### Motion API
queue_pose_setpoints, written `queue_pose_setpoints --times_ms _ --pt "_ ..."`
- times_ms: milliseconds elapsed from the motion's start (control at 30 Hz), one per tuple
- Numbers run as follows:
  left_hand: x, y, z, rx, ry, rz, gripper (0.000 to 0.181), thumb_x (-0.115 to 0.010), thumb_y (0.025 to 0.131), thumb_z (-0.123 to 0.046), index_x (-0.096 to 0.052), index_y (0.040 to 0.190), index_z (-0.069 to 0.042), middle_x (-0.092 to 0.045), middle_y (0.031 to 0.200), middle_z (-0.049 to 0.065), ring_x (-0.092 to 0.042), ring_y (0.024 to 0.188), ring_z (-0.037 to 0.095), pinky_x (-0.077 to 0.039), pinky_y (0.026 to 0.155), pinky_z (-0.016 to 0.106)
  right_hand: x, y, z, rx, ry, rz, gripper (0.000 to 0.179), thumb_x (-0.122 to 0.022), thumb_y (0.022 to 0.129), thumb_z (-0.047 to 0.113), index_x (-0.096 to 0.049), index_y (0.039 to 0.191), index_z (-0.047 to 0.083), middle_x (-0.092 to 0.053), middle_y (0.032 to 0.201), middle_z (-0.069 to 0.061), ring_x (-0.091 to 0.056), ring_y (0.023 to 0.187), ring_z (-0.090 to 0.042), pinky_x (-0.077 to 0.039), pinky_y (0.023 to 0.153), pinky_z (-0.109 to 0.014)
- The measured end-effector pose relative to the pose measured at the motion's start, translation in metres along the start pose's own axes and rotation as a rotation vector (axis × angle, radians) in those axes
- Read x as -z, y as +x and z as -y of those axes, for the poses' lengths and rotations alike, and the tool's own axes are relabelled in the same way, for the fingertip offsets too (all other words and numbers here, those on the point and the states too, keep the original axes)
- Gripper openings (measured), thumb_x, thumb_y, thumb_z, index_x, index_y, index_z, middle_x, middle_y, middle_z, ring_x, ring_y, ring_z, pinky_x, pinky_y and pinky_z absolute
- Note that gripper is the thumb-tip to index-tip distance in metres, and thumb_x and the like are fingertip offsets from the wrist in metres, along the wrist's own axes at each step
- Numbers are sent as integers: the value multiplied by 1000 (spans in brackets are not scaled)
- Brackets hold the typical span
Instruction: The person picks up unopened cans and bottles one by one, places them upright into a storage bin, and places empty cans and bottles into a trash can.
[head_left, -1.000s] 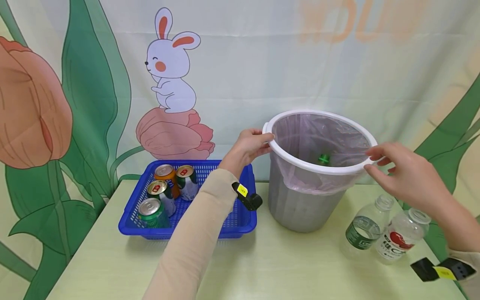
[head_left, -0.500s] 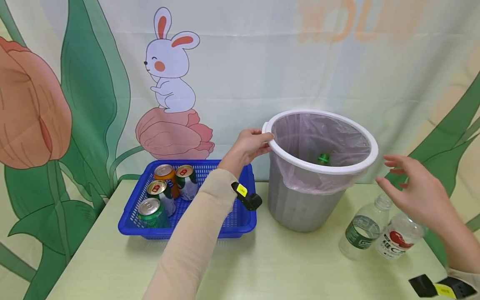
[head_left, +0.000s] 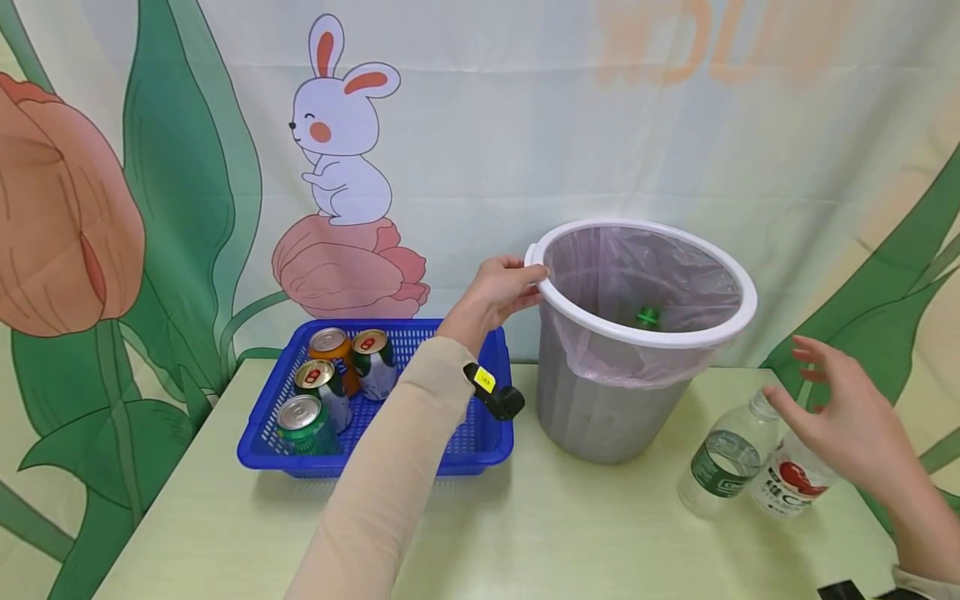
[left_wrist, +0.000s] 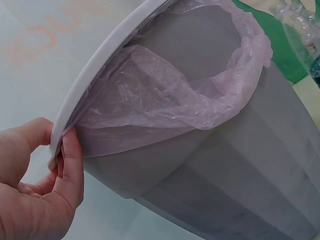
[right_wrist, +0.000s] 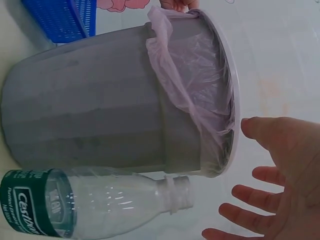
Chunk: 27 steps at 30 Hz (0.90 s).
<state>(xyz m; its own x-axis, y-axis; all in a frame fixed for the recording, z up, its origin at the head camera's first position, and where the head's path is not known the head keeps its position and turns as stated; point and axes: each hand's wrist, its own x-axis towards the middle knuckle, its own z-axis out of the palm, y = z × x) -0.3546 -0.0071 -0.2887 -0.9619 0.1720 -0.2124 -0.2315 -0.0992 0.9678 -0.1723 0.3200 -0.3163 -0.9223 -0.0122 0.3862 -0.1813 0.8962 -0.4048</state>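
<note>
My left hand (head_left: pixel 497 297) pinches the white rim (left_wrist: pixel 95 65) of a grey trash can (head_left: pixel 603 408), thumb over the top and fingers beneath. A pinkish plastic bag (left_wrist: pixel 150 95) lines the can and folds over its outside. Deep inside shows a green bottle cap (head_left: pixel 648 317). To the can's right, my right hand (head_left: pixel 851 412) is in the air with fingers spread, holding nothing. Close by it stand two clear plastic bottles: a green-labelled bottle (head_left: pixel 726 462) and a bottle with a red and white label (head_left: pixel 791 483), whose top is hidden behind the hand.
A blue plastic basket (head_left: pixel 468 458) with several drink cans, among them a green can (head_left: pixel 306 427) and an orange can (head_left: pixel 337 360), stands left of the trash can on the pale table (head_left: pixel 555 533). A printed cloth (head_left: pixel 480 150) hangs right behind.
My right hand has left the can's right rim and moved right and down to above the two bottles. My left hand still grips the rim; the can stays in place.
</note>
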Motion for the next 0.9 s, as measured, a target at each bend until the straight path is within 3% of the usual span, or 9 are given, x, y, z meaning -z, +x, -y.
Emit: queue_pose_setpoints --times_ms 400,900 --pt "0 0 -1 0 -6 7 44 -64 85 -10 -45 124 -2 -55 110 12 -62 85 19 -55 75 26 -20 -17 -13 -121 53 38 79 -59 88 36 -19 143 -5 -40 127 -36 -44 106 -54 -40 73 -65" --pt "0 -1 0 3 -2 -2 41 -65 84 -11 -47 120 -3 -56 107 11 -63 82 19 -56 74 26 -48 -30 -24 -177 116 50 84 -61 88 33 -13 142 -9 -36 128 -40 -44 105 -57 -40 78 -65"
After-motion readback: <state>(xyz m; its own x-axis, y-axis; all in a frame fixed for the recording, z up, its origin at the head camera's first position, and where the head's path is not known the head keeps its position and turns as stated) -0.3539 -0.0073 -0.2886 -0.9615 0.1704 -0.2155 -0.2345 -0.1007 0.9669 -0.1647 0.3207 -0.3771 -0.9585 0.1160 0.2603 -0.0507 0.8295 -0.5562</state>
